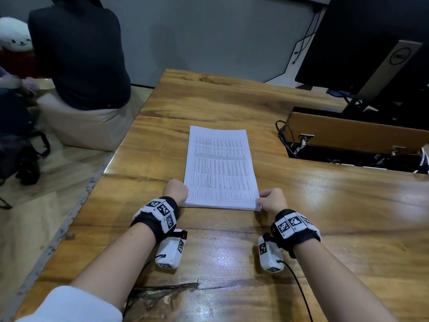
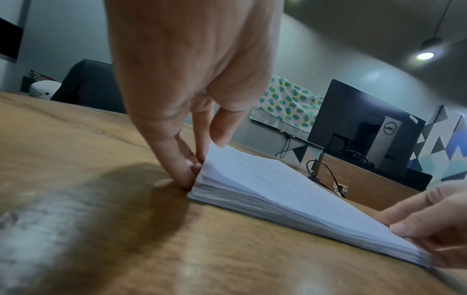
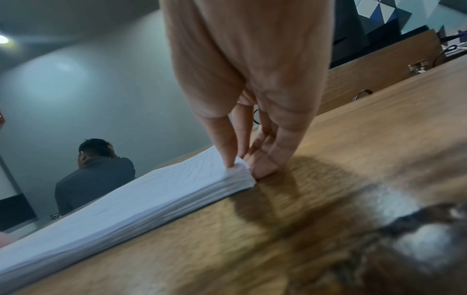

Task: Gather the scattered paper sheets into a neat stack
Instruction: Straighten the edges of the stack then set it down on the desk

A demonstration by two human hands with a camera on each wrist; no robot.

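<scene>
A thick stack of paper sheets (image 1: pixel 220 168) lies flat on a wooden tabletop (image 1: pixel 325 205), roughly midway between its left and right edges and a little back from the near edge, its long sides running away from the person seated at it. The top sheet is printed with dense rows of a table. The edges of the stack look closely aligned, though the near left corner fans slightly in the left wrist view.

The person's left hand (image 1: pixel 177 189) grips the stack's near left corner: in the left wrist view the fingers (image 2: pixel 187 175) reach down to the tabletop against the side of the pile while the thumb rests on the top sheet. The right hand (image 1: pixel 271 199) holds the near right corner the same way, with the thumb pressing down on the top sheet and the curled fingers (image 3: pixel 262 167) tucked at the corner where the paper meets the wood. Both wrists carry black bands with printed markers and small white camera units.

Toward the far right corner of the tabletop stands a dark monitor (image 1: pixel 362 43), seen from behind, beside an open cable hatch (image 1: pixel 355 135) with black leads. Off the left edge, another person (image 1: pixel 79 54) in a dark top sits facing away, near a white plush toy (image 1: pixel 15 34).
</scene>
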